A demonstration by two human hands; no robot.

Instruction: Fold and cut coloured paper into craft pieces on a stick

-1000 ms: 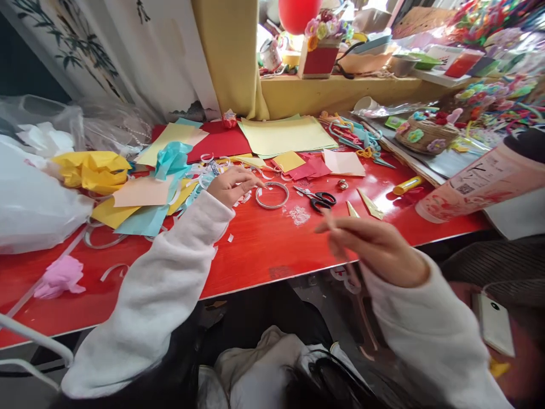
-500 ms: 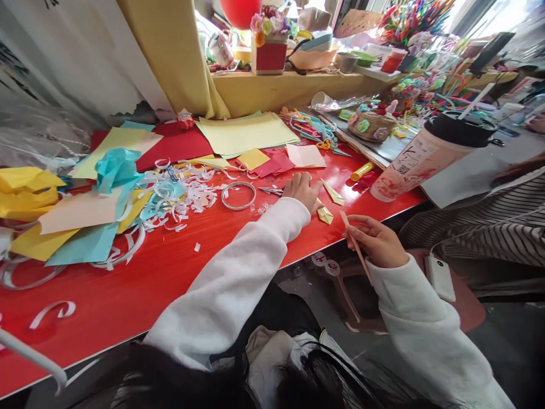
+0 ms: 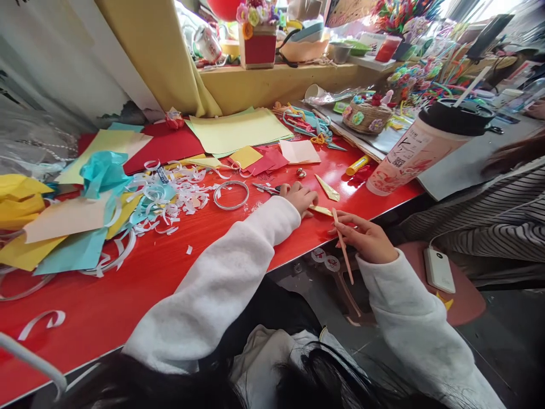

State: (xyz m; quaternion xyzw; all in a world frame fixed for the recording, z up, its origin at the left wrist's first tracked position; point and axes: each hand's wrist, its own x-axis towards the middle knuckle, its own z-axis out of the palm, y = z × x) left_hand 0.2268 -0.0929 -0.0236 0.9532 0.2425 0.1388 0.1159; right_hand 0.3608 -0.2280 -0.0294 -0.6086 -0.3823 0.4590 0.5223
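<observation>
My left hand [image 3: 299, 197] is closed at the left end of a folded pale-yellow paper piece [image 3: 321, 211], low over the red table; its fingertips are partly hidden. The other end of this piece reaches my right hand [image 3: 365, 237], which pinches a narrow pink paper strip [image 3: 344, 253] between thumb and fingers. The strip hangs past the table's front edge. Just beyond the hands lies another folded pale-yellow paper piece [image 3: 327, 189]. Scissors [image 3: 266, 188] lie partly under my left hand, and a small shiny metal object [image 3: 301, 172] sits behind it.
A tape-like ring [image 3: 231, 195] and curled paper scraps [image 3: 187, 193] lie to the left, near coloured sheets [image 3: 72, 218]. A large lidded cup [image 3: 419, 150] and a yellow tube [image 3: 357, 165] stand and lie at right. A person in a striped sleeve [image 3: 502, 210] is beside me.
My right hand has moved left towards my left hand, and the pink strip hangs lower. My left hand has drawn back slightly, turning the folded yellow paper and uncovering the shiny object.
</observation>
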